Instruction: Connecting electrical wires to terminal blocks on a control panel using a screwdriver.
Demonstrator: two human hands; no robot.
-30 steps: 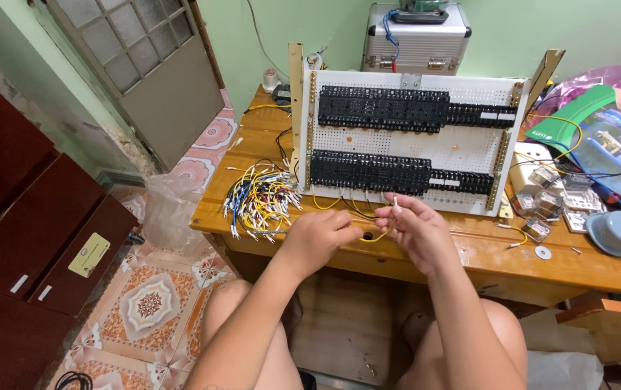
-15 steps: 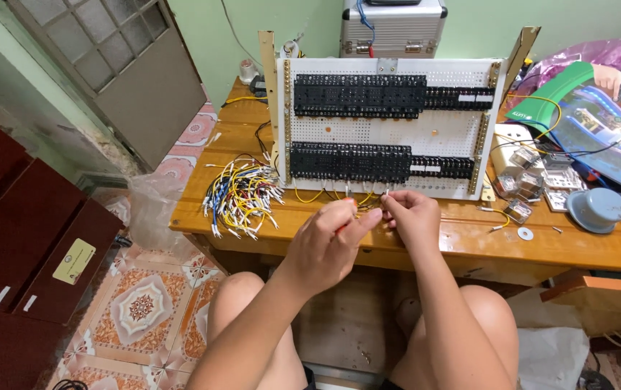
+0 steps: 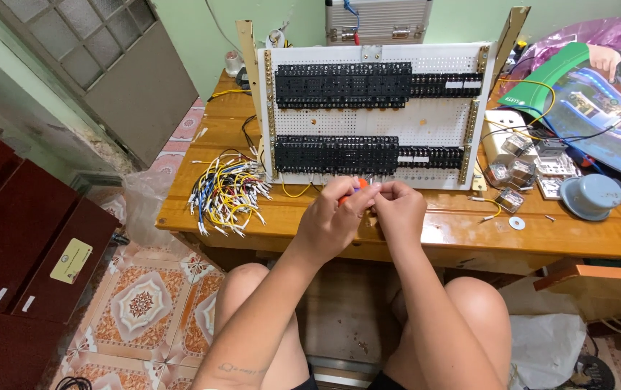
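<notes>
My left hand (image 3: 331, 218) is closed around a small orange-handled tool (image 3: 358, 185). My right hand (image 3: 401, 209) meets it fingertip to fingertip, pinching a thin pale wire end (image 3: 374, 186). Both hands hover over the wooden table's front edge (image 3: 426, 242), just below the bottom rim of an upright white perforated panel (image 3: 433, 119). Two rows of black terminal sockets (image 3: 343, 85) cross the panel. A yellow wire loop (image 3: 295, 193) hangs under it, left of my hands.
A bundle of short yellow, white and blue wires (image 3: 227, 191) lies on the table's left part. Clear relays (image 3: 514, 173), a grey round cap (image 3: 591, 195), a washer (image 3: 517, 223) and an open magazine (image 3: 599, 108) sit right. A dark red cabinet (image 3: 14, 253) stands left.
My hands have come closer together and up toward the panel's lower edge. The orange tool now shows in my left hand. The view has shifted closer to the table.
</notes>
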